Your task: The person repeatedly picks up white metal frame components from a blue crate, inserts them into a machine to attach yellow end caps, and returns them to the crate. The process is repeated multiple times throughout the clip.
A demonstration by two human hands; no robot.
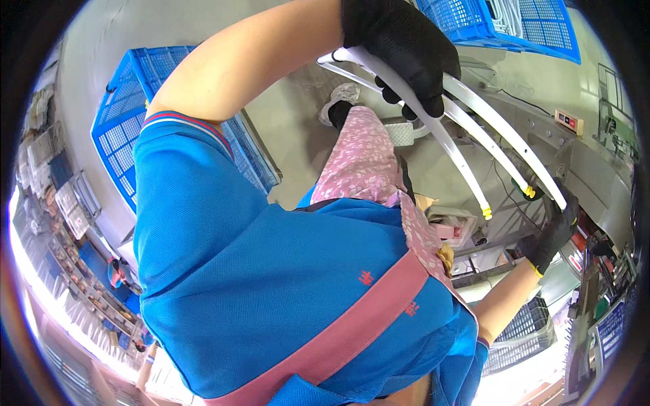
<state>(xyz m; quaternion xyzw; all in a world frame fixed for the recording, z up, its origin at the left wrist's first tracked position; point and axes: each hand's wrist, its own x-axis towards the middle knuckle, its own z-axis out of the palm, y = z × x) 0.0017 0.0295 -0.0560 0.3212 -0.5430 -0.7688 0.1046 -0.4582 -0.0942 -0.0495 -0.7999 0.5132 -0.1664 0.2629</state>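
Note:
My left hand (413, 51), in a black glove, is closed around a bundle of white curved plastic strips. One strip (443, 139) runs down from my fingers to a yellow tip (487, 213). Beside it a second strip (481, 135) ends in another yellow piece. The outermost strip (514, 139) bends toward my right hand (556, 233), also gloved in black. That hand is closed at the strip's lower end, and its fingertips are partly hidden. Small dark holes dot the strips.
Blue plastic crates stand at the left (118, 145) and at the top right (467, 20), the latter holding white parts. A metal machine (596, 183) with a small red-buttoned control box (569, 122) is at the right. A dark crate (525, 325) sits below my right arm.

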